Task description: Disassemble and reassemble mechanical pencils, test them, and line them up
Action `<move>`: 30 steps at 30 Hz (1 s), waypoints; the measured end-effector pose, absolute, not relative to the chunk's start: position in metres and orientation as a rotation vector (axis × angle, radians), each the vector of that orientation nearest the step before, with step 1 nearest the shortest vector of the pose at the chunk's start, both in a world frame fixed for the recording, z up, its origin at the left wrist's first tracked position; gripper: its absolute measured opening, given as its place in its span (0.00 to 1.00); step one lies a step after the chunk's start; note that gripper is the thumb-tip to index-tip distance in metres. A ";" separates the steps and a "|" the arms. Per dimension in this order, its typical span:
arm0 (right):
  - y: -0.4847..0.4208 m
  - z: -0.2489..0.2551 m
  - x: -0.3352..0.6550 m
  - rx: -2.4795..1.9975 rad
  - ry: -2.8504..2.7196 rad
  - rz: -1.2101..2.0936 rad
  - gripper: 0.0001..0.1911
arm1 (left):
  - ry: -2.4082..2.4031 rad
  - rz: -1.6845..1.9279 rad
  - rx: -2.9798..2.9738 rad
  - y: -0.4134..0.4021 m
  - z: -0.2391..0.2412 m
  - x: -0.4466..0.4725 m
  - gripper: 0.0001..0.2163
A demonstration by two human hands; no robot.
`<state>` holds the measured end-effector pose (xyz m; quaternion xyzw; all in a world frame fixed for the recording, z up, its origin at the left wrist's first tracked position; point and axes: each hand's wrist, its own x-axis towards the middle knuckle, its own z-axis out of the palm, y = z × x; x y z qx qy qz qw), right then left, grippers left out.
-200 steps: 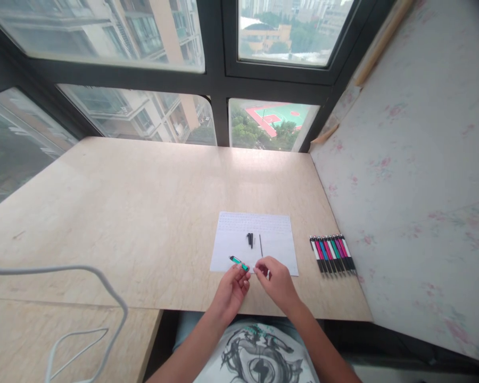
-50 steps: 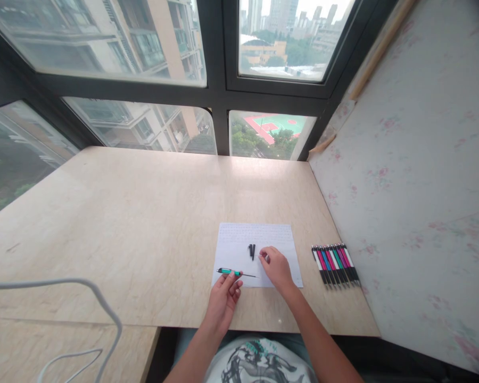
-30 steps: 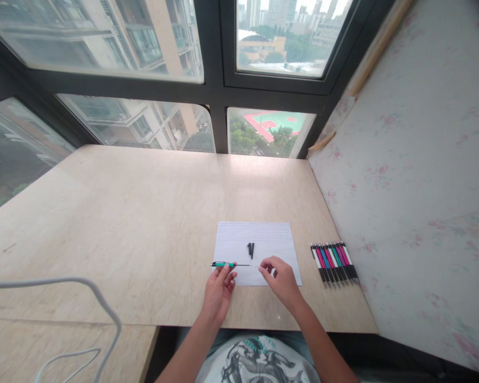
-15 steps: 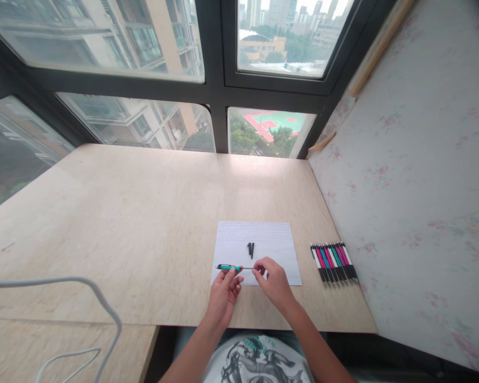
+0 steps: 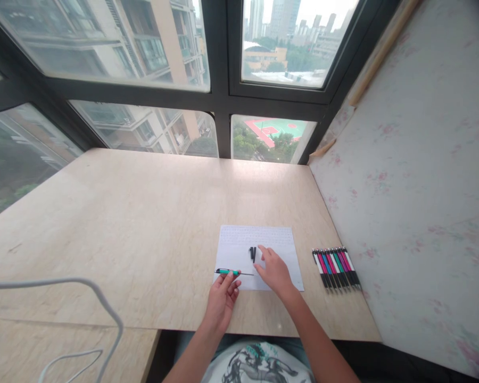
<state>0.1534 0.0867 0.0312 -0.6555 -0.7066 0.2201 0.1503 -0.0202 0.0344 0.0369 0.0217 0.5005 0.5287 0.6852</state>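
Between thumb and fingers, my left hand [image 5: 222,298] grips a green pen barrel [image 5: 227,272] with a black clip end pointing left. A thin dark refill [image 5: 246,274] sticks out of its right end, over the paper. My right hand [image 5: 274,270] holds nothing; thumb and forefinger are spread just right of two small black pen parts [image 5: 253,254]. Those parts lie side by side on a white sheet of paper [image 5: 281,250] with rows of handwriting along its top. Whether my fingertips touch them I cannot tell.
To the right, a row of several pens [image 5: 336,268] in mixed colours lies by the floral-papered wall [image 5: 415,213]. A grey cable [image 5: 91,284] loops at the lower left. Windows [image 5: 271,138] stand behind the pale tabletop [image 5: 143,223].
My right hand has let go of the refill's tip and opened, moving up toward the black pen parts. My left hand still holds the green barrel. The view has tilted slightly upward.
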 end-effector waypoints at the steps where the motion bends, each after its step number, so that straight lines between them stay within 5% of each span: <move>1: 0.090 0.032 0.151 -1.889 -2.061 0.616 0.27 | 1.123 1.183 0.047 0.034 0.037 -0.021 0.06; 12: 0.095 0.029 0.153 -1.876 -2.080 0.613 0.22 | 1.151 1.195 0.031 0.030 0.036 -0.023 0.05; 20: 0.063 0.020 0.173 -1.684 -1.775 0.847 0.29 | 1.170 1.196 0.010 0.033 0.034 -0.022 0.04; 26: 0.042 0.026 0.179 -1.637 -1.639 0.856 0.11 | 1.185 1.200 0.027 0.036 0.031 -0.023 0.03; 30: 0.035 0.034 0.180 -1.560 -1.541 0.880 0.10 | 1.192 1.211 0.035 0.037 0.033 -0.022 0.02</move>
